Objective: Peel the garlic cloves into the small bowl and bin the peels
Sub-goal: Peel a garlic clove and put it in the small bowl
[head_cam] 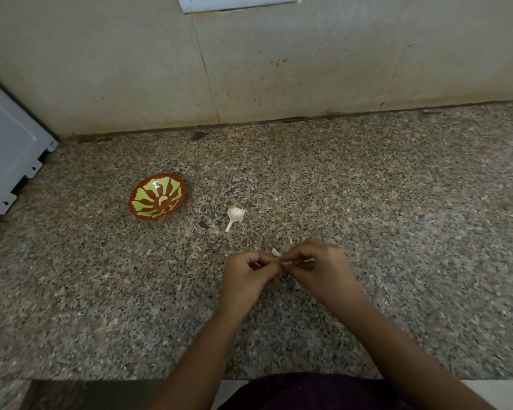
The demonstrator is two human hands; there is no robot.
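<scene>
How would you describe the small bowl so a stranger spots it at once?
Find the speckled stone counter. Left of the garlic bulb sits the small bowl. Only it is brown with yellow-green petals, one peeled clove inside.

The countertop (pixel 367 187) can be read as speckled granite-type stone, polished smooth with only a dull sheen. The wall (pixel 279 69) is done in matt beige slabs, stained and spotted. The small bowl (pixel 148 202) is glazed, glossy enough that a highlight is caught. Dry, papery white skin is seen on the garlic piece (pixel 235 214) and on the peel (pixel 276 252) pinched between left hand (pixel 246 273) and right hand (pixel 317 267). The white box (pixel 6 143) looks like smooth painted metal, tbh.
</scene>
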